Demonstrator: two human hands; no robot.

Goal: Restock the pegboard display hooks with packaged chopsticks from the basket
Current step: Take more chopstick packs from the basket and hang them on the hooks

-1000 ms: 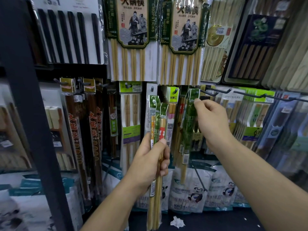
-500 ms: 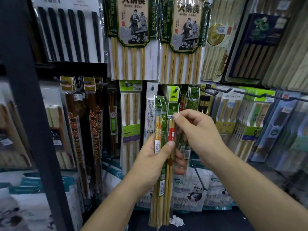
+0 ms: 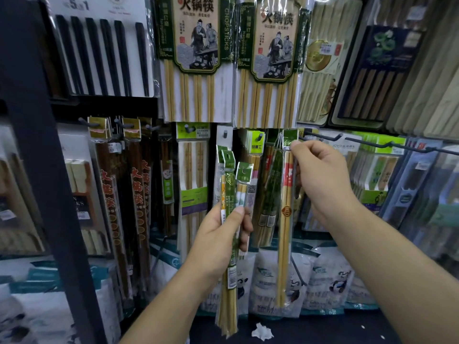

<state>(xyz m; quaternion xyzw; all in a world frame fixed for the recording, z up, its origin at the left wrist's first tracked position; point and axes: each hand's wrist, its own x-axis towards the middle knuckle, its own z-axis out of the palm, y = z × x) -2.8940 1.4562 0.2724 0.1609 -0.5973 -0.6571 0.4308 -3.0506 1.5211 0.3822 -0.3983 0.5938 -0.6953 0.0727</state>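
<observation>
A wall of hanging chopstick packs is filling the view, with a dark upright post (image 3: 37, 170) standing at its left edge. Two big hot-pot chopstick packs (image 3: 196, 58) are hanging side by side along the top, and a pack of black chopsticks (image 3: 99, 53) is hanging to their left. Panda-printed bags (image 3: 323, 281) are sitting in a row along the bottom.

The right hand (image 3: 320, 180) is reaching up to the middle row. Its grip is closing as a thumb-and-finger pinch on the green header of a single chopstick pack (image 3: 285, 219), which is hanging straight down from that pinch beside the green packs (image 3: 272, 189) already on display. Whether the header is sitting on a hook cannot be told. A long bare hook (image 3: 372, 142) is jutting out just to the right of this hand.

The left hand (image 3: 218, 234) is staying lower, with its grip wrapping round a bundle of chopstick packs (image 3: 229, 281), thumb pressing across the front and the packs standing upright.

A crumpled scrap of white paper (image 3: 262, 331) is lying on the dark shelf below the bundle.
</observation>
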